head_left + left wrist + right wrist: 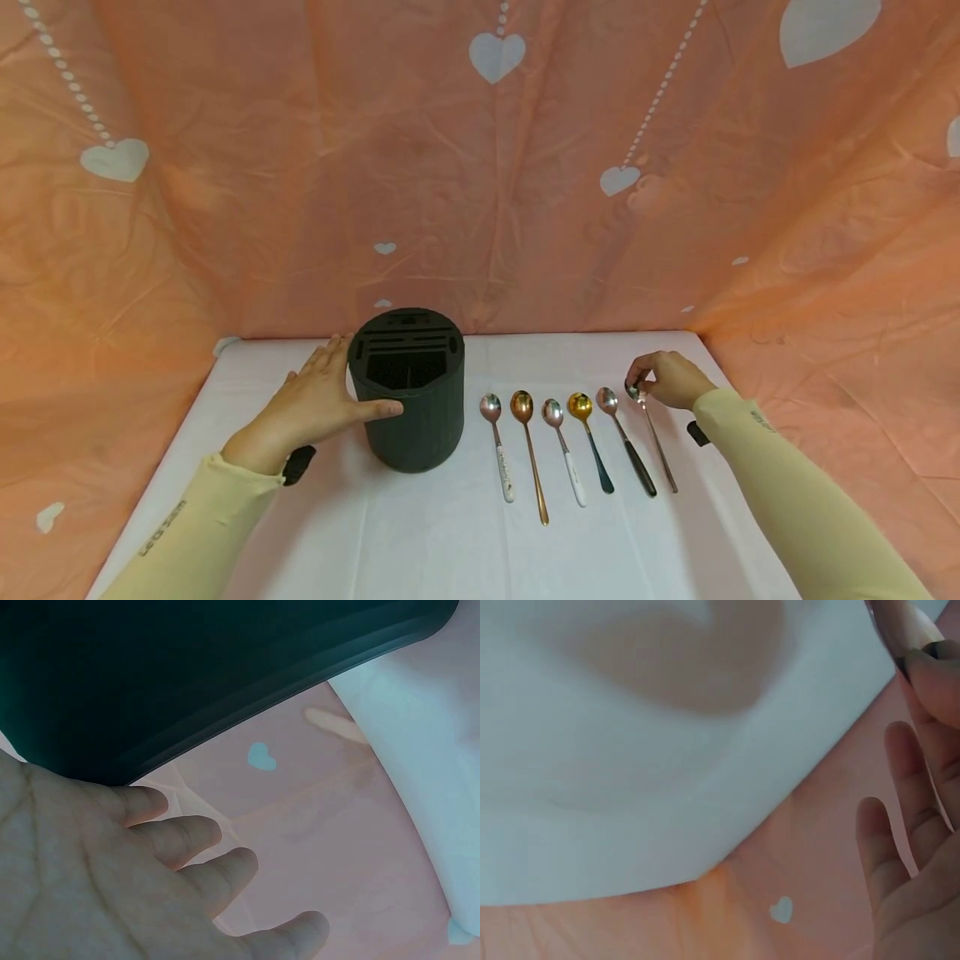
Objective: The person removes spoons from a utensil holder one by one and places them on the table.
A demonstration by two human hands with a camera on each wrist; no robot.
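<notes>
A dark green cylindrical utensil holder [420,429] stands upright, its top divided by slots and a larger opening. My left hand [311,408] rests against its left side, thumb across the front and fingers extended; in the left wrist view the palm [67,862] lies beside the dark wall. At the right end of a row of spoons, my right hand [667,379] pinches the bowl end of a silver spoon [660,446]. That spoon's handle points toward me. In the right wrist view, the thumb and finger grip the spoon's bowl [900,626]; the other fingers are extended.
Left of the held spoon lie a black-handled spoon [633,458], a gold-bowled spoon with dark handle [596,450], a white-handled spoon [570,467], a copper-gold spoon [532,458] and a patterned white-handled spoon [502,467]. An orange curtain [337,208] surrounds the white table [420,533].
</notes>
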